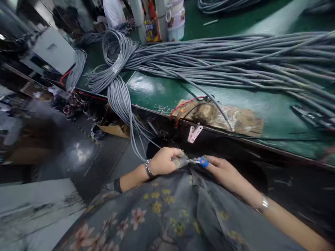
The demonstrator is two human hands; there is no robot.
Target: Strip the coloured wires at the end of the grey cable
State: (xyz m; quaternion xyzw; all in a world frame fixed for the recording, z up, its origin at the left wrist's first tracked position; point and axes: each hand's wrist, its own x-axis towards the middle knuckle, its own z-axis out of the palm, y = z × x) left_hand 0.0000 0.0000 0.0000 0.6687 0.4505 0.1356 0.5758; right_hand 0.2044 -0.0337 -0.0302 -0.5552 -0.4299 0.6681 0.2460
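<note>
Low over a floral-print lap, left hand (163,161) clenched around the end of a grey cable (136,141) trailing down from the green workbench (157,92). Right hand (222,170) just beside it, gripping a blue-handled tool (202,161) at the cable's tip. Bundled grey cables (235,55) heaped across the bench behind.

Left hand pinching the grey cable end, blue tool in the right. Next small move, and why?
Probably close the blue-handled tool on the cable end. The left hand already pinches the end in its taped fingertips, and the right hand has the tool's tip right against it, over the lap. Blade contact is too blurred to confirm.
</note>
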